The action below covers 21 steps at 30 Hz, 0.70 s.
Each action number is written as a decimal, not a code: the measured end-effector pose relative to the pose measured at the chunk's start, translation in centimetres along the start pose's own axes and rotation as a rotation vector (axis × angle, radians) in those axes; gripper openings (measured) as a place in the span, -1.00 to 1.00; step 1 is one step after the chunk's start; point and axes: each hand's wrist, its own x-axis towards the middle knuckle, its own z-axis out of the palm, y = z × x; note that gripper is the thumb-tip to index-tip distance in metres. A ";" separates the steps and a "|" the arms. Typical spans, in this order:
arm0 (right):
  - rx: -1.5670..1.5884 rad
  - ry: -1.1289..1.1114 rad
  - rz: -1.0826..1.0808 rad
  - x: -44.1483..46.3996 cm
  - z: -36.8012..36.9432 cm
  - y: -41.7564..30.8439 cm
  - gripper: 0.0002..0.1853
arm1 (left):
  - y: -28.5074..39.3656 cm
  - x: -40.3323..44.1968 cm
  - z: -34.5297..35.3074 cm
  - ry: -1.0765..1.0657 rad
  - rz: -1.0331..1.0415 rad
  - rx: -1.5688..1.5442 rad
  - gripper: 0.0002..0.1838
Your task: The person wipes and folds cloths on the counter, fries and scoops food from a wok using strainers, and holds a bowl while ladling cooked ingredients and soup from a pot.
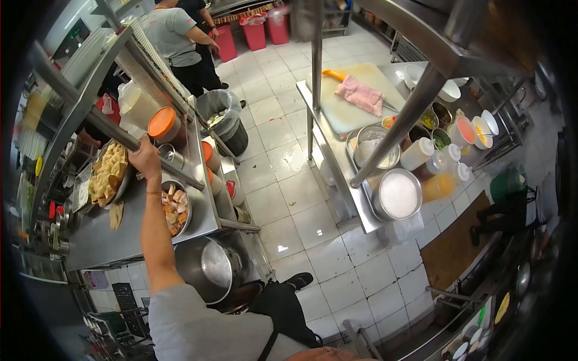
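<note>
Left hand [146,159] at the long metal bar [114,128]
Bar slants down to the right; fingers hidden, can't tell their grip; right hand unseen.

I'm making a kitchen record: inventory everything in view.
Tan food pieces: heap, tan, steel left counter.
Round steel bowl of chunks: one, silver, left counter.
Round plastic tubs: several, orange-lidded, on and below left counter.
Large steel pot: one, silver, below left counter.
Red plastic bins: three, red, far end.
Dark lined bin: one, dark, between counters.
Flat pink slab: one, pink, white cutting board.
Steel pot of white contents: one, silver, steel right counter.
Squeeze bottles: several, clear and orange, right counter.
Other people: at least three, grey and dark clothing, far and right.
Smaller items: too blurred to count.
Left hand: one, bare, at steel shelf rail.
</note>
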 end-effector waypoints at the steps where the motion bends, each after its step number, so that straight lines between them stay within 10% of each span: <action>1: 0.003 0.005 -0.017 -0.1 0.3 0.8 -0.48 | -0.3 -0.1 0.1 0.004 0.003 -0.008 -0.77; 5: 0.049 0.073 -0.139 -0.3 1.2 3.9 -0.46 | -2.8 2.0 -0.8 -0.180 -0.143 -0.261 -0.78; 10: 0.183 0.267 -0.345 -2.5 2.1 5.1 -0.45 | 0.9 -1.0 -0.1 -0.117 0.012 0.214 -0.63; 13: 0.237 0.101 -0.263 -7.6 1.1 1.5 -0.41 | 1.9 -4.5 -2.0 -0.218 0.163 0.798 -0.47; 15: 0.344 -0.058 -0.306 -7.5 3.4 4.3 -0.37 | 4.4 -10.3 -4.3 -0.353 0.370 0.650 -0.42; 21: 0.217 -0.111 -0.331 -10.5 9.5 14.1 -0.44 | 9.4 -36.4 -21.9 -1.716 0.044 0.085 -0.16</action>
